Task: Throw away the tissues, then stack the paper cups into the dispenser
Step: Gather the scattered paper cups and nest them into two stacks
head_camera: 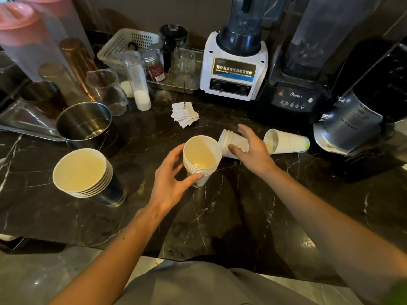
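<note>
the left hand (170, 179) is wrapped around an upright nested stack of white paper cups (201, 161) standing on the dark marble tabletop (242, 205), thumb at the front and fingers round the far side. the right hand (251, 148) lies over a second short stack of cups on its side (229, 143), rims pointing at the upright stack and almost touching its lip; the fingers curl over it, but whether they have closed to a firm grip i cannot tell. 1 more lot of cups lies on its side (286, 142) just beyond the right hand, mouth toward it, near the grey machine at the right. a wider stack of cups with a dark outer wall (88, 175) stands well apart to the left. no dispenser is clearly identifiable here, and no tissues; the small pile of white slips (185, 114) behind looks like receipts, though that is a guess.

the step in hand seems to be merging the loose cups into 1 stack. to do it well, the left hand should keep the upright stack steady and low on its wall, leaving the mouth free. the right should pinch the lying stack near its base, tip it upright, line it up over the open mouth and press lightly so it seats without crushing the rims.
</note>
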A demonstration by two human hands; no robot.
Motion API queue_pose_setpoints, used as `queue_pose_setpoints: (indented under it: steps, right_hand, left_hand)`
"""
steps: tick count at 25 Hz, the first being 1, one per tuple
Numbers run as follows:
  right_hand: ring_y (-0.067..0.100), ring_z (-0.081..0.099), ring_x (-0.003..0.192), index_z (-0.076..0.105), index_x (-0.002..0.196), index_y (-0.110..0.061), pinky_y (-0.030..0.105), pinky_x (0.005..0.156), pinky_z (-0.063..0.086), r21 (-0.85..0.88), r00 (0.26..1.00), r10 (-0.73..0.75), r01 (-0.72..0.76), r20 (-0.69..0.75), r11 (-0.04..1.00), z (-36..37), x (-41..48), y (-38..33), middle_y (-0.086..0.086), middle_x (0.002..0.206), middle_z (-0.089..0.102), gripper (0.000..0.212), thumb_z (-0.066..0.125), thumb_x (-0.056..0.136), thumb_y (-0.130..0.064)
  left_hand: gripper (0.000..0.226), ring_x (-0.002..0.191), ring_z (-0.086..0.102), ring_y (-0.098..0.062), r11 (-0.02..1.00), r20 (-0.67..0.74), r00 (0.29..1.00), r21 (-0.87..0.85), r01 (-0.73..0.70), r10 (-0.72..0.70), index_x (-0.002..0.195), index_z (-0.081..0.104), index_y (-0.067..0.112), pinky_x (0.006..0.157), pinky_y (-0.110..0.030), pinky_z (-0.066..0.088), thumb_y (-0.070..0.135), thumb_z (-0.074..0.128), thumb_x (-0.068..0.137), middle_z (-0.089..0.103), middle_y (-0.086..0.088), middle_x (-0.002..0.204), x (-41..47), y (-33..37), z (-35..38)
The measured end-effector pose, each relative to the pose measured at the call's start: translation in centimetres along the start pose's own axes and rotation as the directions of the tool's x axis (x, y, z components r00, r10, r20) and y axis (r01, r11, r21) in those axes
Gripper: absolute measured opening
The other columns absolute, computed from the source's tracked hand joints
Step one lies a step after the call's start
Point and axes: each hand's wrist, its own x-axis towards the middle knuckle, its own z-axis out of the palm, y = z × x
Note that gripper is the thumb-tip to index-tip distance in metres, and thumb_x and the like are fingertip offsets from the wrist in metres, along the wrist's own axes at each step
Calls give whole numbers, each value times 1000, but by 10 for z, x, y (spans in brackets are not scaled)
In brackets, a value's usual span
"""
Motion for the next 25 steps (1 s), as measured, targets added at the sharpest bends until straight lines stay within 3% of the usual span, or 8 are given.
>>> queue_pose_setpoints:
  steps: [3,9,11,13,15,18,22,25]
  right_hand:
    - [26,26,146,18,154,-28,49,117,27,-383,987,77,-16,144,924,-7,24,22,3,160,26,93,76,82,-35]
    - [30,41,134,17,153,-25,48,105,39,-644,971,115,49,210,764,-8,36,38,8,149,40,92,73,82,-42]
    - [28,44,132,23,151,-25,48,104,42,-471,984,83,1,156,882,-11,34,35,6,147,44,90,75,80,-44]
    - [22,45,132,26,149,-22,44,104,42,-139,998,20,-11,59,990,-23,26,27,4,146,45,89,79,79,-37]
    - [10,43,125,24,150,-21,33,99,44,104,1000,-11,9,15,995,-35,13,10,1,145,45,90,80,79,-27]
    - [-3,51,113,25,150,-21,11,82,49,353,998,-38,53,-49,934,-51,-7,-14,-6,138,48,89,79,80,-17]
    - [8,58,120,43,136,-24,27,92,53,609,986,-66,147,-153,780,-65,-28,-46,-5,132,58,77,84,72,-24]
    - [14,58,123,47,126,-29,35,97,53,726,979,-104,202,-178,657,-63,-41,-69,0,131,58,67,80,67,-30]
  left_hand:
    - [80,135,46,-7,1000,-12,1000,-17,7,-7,139,41,33,109,-29,42,36,81,70,49,14,141,-1,0,2]
    - [81,134,48,-9,1000,-26,999,-24,18,-19,140,43,28,109,-35,45,35,82,70,51,10,141,-1,-1,3]
    - [82,133,49,-8,1000,-27,1000,-12,11,-12,141,43,25,107,-36,46,35,82,70,51,9,141,-1,-3,2]
    - [84,132,49,-7,1000,-18,1000,0,-2,2,143,43,22,107,-37,47,35,83,69,51,8,142,0,-2,3]
    - [91,134,47,-7,1000,-1,1000,25,-3,3,145,39,22,109,-35,45,37,84,68,48,7,145,-1,-2,1]
    - [95,136,44,-7,999,-1,1000,38,7,-7,148,35,25,109,-27,42,45,82,67,44,8,149,-1,-1,-1]
    - [84,131,47,-3,997,-64,998,78,-3,8,147,38,24,101,-14,43,45,75,74,45,15,143,2,5,-1]
    - [77,130,48,-4,995,-66,997,98,-29,36,145,42,24,100,-15,44,42,74,77,48,15,140,2,6,0]
